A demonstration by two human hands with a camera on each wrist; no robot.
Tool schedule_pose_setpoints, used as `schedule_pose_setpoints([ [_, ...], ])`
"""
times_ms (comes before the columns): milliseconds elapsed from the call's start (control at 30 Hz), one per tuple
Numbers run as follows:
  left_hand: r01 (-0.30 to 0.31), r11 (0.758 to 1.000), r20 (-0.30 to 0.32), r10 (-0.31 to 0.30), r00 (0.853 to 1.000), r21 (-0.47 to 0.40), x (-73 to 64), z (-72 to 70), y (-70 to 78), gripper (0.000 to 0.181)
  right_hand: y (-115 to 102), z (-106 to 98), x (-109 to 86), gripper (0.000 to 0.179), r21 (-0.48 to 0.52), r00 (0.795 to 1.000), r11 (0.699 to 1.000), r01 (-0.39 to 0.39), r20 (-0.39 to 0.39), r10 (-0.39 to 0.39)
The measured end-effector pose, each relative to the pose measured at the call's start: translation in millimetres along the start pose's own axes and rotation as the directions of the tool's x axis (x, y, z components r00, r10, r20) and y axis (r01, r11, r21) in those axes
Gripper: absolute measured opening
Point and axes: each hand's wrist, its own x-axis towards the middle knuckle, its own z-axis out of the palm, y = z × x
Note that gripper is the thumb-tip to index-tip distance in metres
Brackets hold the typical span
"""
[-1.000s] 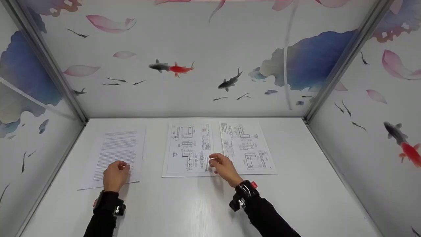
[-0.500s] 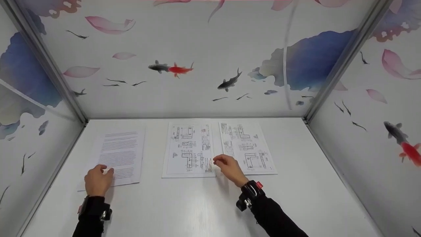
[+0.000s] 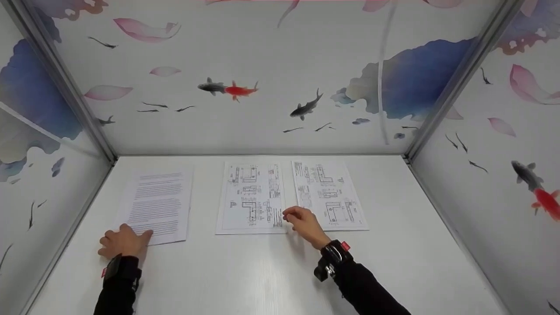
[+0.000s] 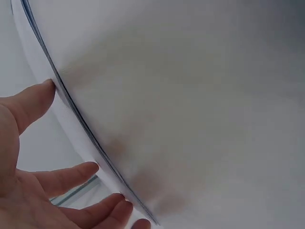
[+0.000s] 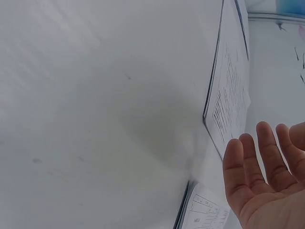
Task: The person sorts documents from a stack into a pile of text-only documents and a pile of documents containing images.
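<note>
A stack of printed text sheets lies at the left of the white table. My left hand spreads its fingers over its near left corner. In the left wrist view, the fingertips of that hand touch along the stack's edge. My right hand hovers, loosely bent and holding nothing, over the gap between two stacks of technical drawings, the middle drawings and the right drawings. In the right wrist view, its fingers are relaxed and apart from the paper.
The white tabletop runs toward the person in front of the papers. Panels printed with fish and petals, such as the back wall, enclose the table at the back and both sides. Metal posts stand at the corners.
My left hand has moved left and slightly nearer, from above the text sheets to their near left corner, and its fingers have spread. My right hand has shifted slightly right.
</note>
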Motion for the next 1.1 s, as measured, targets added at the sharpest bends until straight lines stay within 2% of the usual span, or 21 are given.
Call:
schedule_pose_setpoints([
  [200, 0.03, 0.999, 0.068, -0.032, 0.997, 0.035, 8.5, -8.8, 1.3, 0.069, -3, 3, 0.5, 0.026, 0.012, 1.0, 1.0, -0.011, -0.003, 0.011],
  [367, 0.043, 0.997, 0.063, -0.047, 0.997, 0.06, 17.4, -10.2, -4.1, 0.079, -4, 7, 1.2, 0.025, 0.029, 1.0, 0.999, -0.025, 0.003, 0.025],
  [600, 0.081, 0.996, 0.07, -0.084, 0.994, 0.044, 23.9, -14.4, -10.8, 0.089, -4, 14, 1.4, 0.026, 0.021, 0.999, 0.998, -0.051, 0.018, 0.051],
  [767, 0.066, 0.997, 0.063, -0.069, 0.996, 0.049, 22.9, -20.3, -6.1, 0.087, -10, 18, -3.2, 0.025, 0.051, 0.998, 0.997, -0.049, 0.034, 0.047],
  [933, 0.063, 0.997, 0.044, -0.065, 0.997, 0.052, 23.5, -17.2, -7.4, 0.084, -11, 27, -2.7, 0.025, 0.087, 0.998, 0.995, -0.041, 0.05, 0.037],
  [1100, 0.062, 0.995, 0.053, -0.066, 0.996, 0.08, 25.6, -16.9, -7.2, 0.084, -8, 37, 0.3, 0.025, 0.094, 0.997, 0.995, -0.041, 0.066, 0.035],
])
